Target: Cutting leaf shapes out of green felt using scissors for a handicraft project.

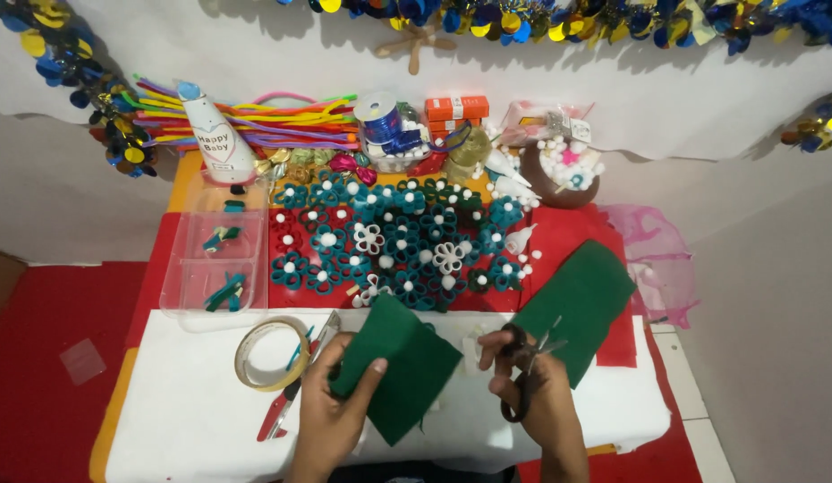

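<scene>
A dark green square piece of felt (400,365) sits tilted like a diamond over the white table surface (192,420), near the front edge. Its face is flat and matte, and its edges look cleanly cut. The left hand (331,402) pinches the felt's left corner, thumb on top and fingers underneath. The right hand (534,394) is closed around a pair of black-handled scissors (522,367), fingers through the loops; the short blades point up and to the right, slightly parted, just right of the felt and not touching it.

A second, larger sheet of dark green felt (577,304) lies just behind the scissors, partly over the red cloth (568,228) that covers the back of the table. A roll of clear tape (271,353) lies left of the left hand, with a red-handled cutter (286,407) beside it. Behind the felt spreads a crowd of teal paper flowers with white bead centres (398,241). To their left stands a clear plastic divided box (215,259) with a few scraps inside. Further back lie a bundle of bright pipe cleaners (282,121), a white cone-shaped party hat (215,134), a spool of blue ribbon (380,121), orange boxes (456,109) and a brown bowl of white beads (564,174). A pink mesh bag (657,250) rests at the right edge.
</scene>
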